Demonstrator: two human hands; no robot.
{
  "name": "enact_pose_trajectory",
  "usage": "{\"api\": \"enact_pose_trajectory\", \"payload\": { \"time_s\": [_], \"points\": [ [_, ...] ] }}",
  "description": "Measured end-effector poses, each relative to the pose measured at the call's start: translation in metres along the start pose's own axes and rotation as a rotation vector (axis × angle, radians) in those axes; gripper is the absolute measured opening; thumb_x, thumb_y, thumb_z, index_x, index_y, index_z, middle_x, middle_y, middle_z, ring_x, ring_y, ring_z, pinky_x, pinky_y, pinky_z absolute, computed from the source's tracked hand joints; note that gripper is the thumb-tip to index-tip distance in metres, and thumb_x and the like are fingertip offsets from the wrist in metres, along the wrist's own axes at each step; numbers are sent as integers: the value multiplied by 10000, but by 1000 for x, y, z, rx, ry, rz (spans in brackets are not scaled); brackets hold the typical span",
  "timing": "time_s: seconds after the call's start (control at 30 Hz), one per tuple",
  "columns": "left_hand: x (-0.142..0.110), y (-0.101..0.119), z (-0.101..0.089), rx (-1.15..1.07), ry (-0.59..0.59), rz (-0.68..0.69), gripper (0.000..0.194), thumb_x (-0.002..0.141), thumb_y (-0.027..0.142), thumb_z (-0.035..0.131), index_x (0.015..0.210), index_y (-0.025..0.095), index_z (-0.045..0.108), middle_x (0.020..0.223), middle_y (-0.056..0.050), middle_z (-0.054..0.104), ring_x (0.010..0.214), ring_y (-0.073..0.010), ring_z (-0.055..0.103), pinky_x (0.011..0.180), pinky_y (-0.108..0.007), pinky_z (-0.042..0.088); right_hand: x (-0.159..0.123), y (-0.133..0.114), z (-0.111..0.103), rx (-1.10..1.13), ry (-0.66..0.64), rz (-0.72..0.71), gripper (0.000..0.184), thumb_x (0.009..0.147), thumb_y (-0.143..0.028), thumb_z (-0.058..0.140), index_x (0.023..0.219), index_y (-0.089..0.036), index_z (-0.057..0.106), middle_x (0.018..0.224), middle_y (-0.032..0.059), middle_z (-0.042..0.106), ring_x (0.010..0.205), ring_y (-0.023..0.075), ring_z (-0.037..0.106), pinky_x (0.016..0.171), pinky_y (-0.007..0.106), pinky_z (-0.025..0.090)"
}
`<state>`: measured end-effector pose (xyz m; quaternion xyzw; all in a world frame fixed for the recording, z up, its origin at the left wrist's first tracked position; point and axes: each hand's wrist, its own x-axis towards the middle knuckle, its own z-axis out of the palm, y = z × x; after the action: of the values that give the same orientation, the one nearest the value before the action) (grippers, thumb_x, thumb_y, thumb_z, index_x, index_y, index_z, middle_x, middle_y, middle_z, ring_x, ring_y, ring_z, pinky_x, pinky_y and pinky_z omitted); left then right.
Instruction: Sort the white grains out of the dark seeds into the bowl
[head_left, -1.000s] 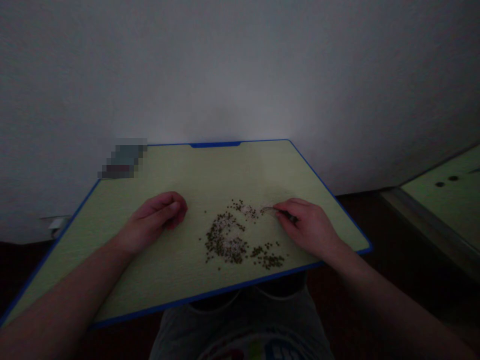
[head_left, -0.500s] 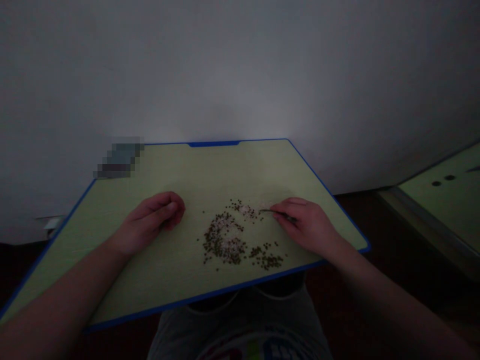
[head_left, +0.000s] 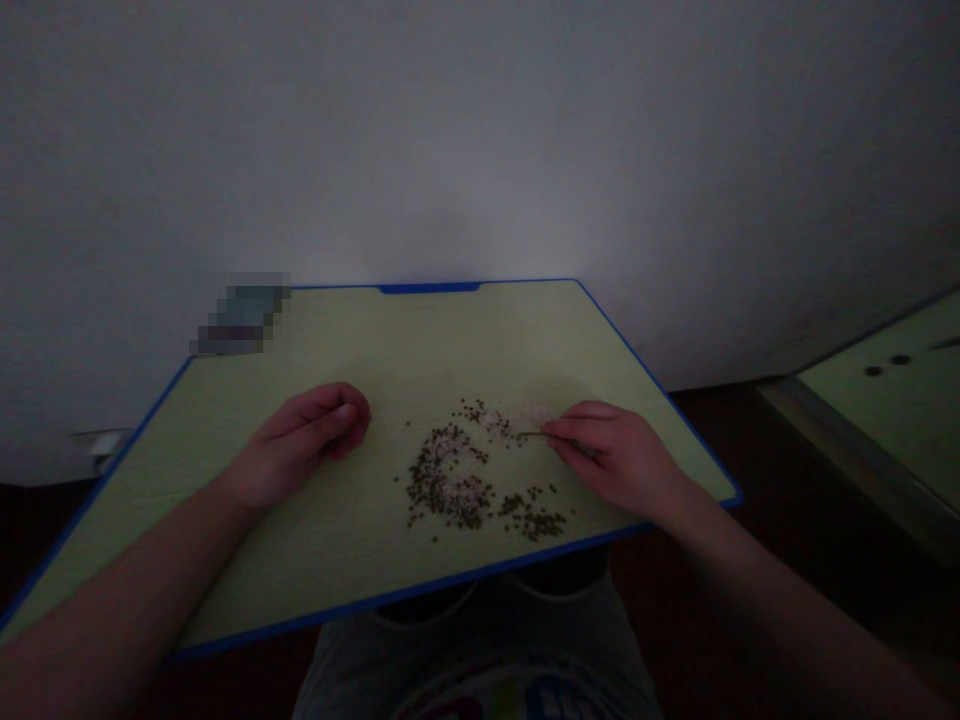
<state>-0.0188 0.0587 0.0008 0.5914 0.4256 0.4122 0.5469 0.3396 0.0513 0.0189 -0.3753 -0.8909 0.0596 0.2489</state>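
One thin tool (head_left: 534, 434) sits pinched in my right hand (head_left: 611, 450); a jerk could scatter mixed grains (head_left: 457, 492) left of it. My left hand (head_left: 311, 430) curls closed, nothing showing.

Free lane: far half of pale-yellow rectangular surface w/ blue rim (head_left: 450, 345), excl. far-L corner, where pixelated grey flat obj (head_left: 244, 312) sits. Blocked: L side, bare left hand (head_left: 307, 435) + forearm; nr edge ctr, dark-bean/pale-grain heap (head_left: 454, 485); twd R edge, bare right hand (head_left: 619, 455) w/ thin dark tool (head_left: 534, 434). Narrow gap btwn L hand & heap.

dim room, apparently a home, bare wall (head_left: 480, 140), blue-edged table (head_left: 420, 340)
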Motion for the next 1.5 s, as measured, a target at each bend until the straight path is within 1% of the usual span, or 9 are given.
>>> {"api": "enact_pose_trajectory", "payload": {
  "time_s": [0.1, 0.2, 0.4, 0.63, 0.83, 1.07, 1.17, 1.3, 1.5],
  "points": [
    [-1, 2, 1, 6, 1, 3, 282, 851, 429, 575, 788, 155, 585, 629, 13, 523, 524, -85, 411, 472, -233, 303, -1, 0, -1, -6, 30, 1, 192, 898, -189, 546, 1000, -161, 706, 859, 65, 709, 790, 174, 642, 707, 298, 525],
    [-1, 2, 1, -1, 9, 0, 280, 846, 432, 582, 794, 157, 588, 629, 13, 526, 528, -86, 414, 476, -232, 305, 0, -1, 0, -31, 18, 9, 199, 899, -179, 539, 1008, -157, 704, 873, 69, 711, 801, 182, 643, 717, 311, 527],
    [-1, 2, 1, -10, 16, -5, 289, 840, 443, 589, 801, 156, 598, 621, 16, 528, 521, -85, 413, 472, -233, 299, -2, -3, -2, 10, -12, -61, 187, 896, -171, 540, 987, -160, 703, 858, 69, 705, 780, 175, 638, 687, 299, 523],
    [-2, 3, 2, -14, 19, -17, 284, 844, 440, 584, 783, 162, 590, 620, 18, 521, 522, -86, 405, 471, -235, 296, -15, -5, -7, 0, 35, -16, 176, 885, -162, 554, 990, -142, 694, 849, 75, 697, 770, 171, 634, 677, 295, 526],
    [-1, -1, -1, 6, 12, -13, 269, 859, 428, 569, 801, 166, 591, 635, 17, 523, 534, -89, 413, 481, -237, 305, -21, -11, -5, 35, -2, -46, 180, 889, -163, 549, 984, -143, 701, 837, 76, 690, 763, 175, 626, 660, 297, 520],
    [-1, -1, 0, 3, 16, -13, 274, 855, 432, 571, 800, 164, 590, 635, 15, 527, 520, -86, 409, 471, -236, 300, -18, -18, 2, 67, -2, -57, 194, 897, -172, 542, 1006, -134, 698, 849, 84, 691, 766, 176, 623, 670, 303, 521],
    [-1, -1, 0, 12, 9, -7, 270, 856, 428, 567, 809, 163, 590, 632, 15, 526, 514, -86, 406, 467, -237, 297, -17, -16, 4, 45, 10, -20, 194, 891, -166, 543, 1006, -135, 696, 859, 82, 695, 773, 177, 629, 682, 305, 526],
    [0, -1, 0, 19, 11, 0, 267, 856, 423, 562, 808, 162, 590, 628, 11, 522, 520, -94, 409, 468, -241, 298, -18, -12, 1, -23, 74, 82, 190, 878, -146, 541, 984, -140, 698, 874, 84, 705, 781, 181, 647, 697, 310, 535],
    [-1, 3, 2, 23, 19, -11, 262, 854, 413, 562, 799, 158, 587, 633, 4, 520, 532, -101, 411, 480, -248, 300, -17, -15, 1, 1, 30, 40, 194, 879, -159, 538, 995, -157, 693, 873, 74, 706, 782, 176, 647, 686, 307, 538]
  ]
}}
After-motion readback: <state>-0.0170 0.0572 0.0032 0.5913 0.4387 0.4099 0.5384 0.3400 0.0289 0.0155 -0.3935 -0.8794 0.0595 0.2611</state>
